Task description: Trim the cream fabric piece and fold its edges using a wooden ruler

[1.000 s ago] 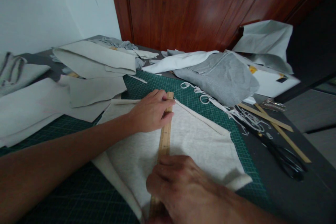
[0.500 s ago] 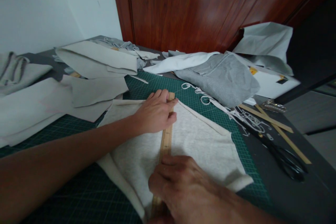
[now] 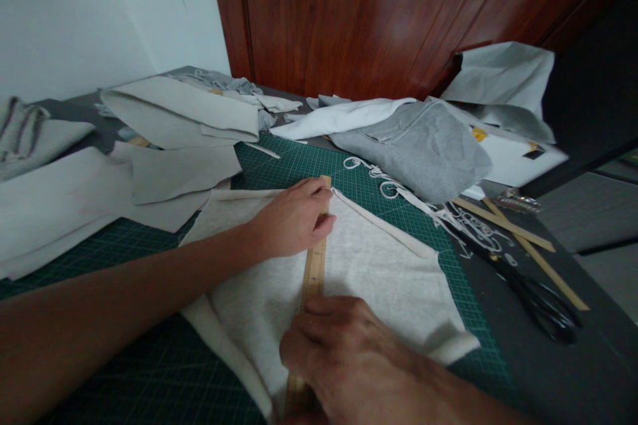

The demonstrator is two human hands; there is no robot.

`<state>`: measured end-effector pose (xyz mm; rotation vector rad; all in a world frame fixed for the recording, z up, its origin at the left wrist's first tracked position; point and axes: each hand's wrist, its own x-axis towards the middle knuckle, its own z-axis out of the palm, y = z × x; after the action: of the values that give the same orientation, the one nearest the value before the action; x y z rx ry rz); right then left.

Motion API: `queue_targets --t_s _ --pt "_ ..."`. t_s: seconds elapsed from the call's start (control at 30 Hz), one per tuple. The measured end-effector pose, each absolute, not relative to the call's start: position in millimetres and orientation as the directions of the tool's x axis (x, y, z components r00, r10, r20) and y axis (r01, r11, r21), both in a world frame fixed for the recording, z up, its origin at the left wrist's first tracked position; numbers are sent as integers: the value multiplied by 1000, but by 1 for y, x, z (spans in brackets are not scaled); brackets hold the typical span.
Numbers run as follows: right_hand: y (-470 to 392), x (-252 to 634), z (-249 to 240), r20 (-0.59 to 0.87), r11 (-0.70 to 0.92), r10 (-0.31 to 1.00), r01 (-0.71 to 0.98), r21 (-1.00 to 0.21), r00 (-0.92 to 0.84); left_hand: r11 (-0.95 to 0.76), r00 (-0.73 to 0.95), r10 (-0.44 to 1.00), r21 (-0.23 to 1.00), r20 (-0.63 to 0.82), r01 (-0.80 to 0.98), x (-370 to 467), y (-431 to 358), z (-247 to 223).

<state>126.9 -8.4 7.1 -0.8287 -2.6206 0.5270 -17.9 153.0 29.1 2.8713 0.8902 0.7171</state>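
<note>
While the left hand grips the wooden ruler near its far end, the right hand clasps its near part, fingertips hidden. Ruler lies over pale cloth on green cutting mat; black-handled scissors, wooden strips right, on worktop.

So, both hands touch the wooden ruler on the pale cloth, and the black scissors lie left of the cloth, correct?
Wrong side: the head view shows the black scissors right of the pale cloth. The left hand and right hand touch the wooden ruler upon it.
</note>
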Motion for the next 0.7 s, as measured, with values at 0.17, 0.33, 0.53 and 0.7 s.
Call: queue_targets --t_s 0.17,0.33,0.53,0.7 --pt "-8 127 5 177 751 608 488 -446 -774 -856 741 516 218 430 469 -19 154 28" --pt "-8 126 5 176 745 611 486 -457 -772 -866 752 497 203 432 456 -19 154 27" --pt "-8 127 8 178 769 590 482 -419 -787 -868 760 495 197 422 456 -19 153 29" --pt "-7 126 9 193 780 581 473 -409 -791 -862 752 504 192 426 469 -19 153 28"
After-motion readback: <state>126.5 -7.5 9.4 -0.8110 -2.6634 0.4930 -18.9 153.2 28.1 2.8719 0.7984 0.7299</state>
